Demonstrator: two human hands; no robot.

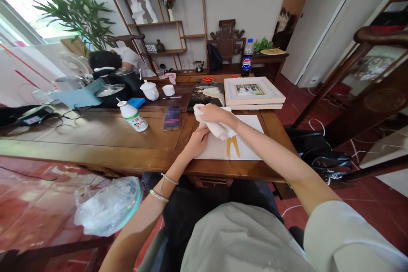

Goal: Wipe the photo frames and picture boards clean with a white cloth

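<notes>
My right hand is closed on a bunched white cloth, which lies over the upper left part of a flat white board. A yellow two-legged shape shows on the board below the cloth; the cloth covers its top. My left hand rests on the board's left edge, fingers stretched forward and touching down close to the cloth. Just beyond my hands lies a dark picture. To its right is a stack of white picture frames, the top one holding a photo.
A white bottle with a straw, a phone, a teapot and a white cup stand left on the wooden table. Orange-handled scissors and a cola bottle are at the back. A plastic bag hangs low left.
</notes>
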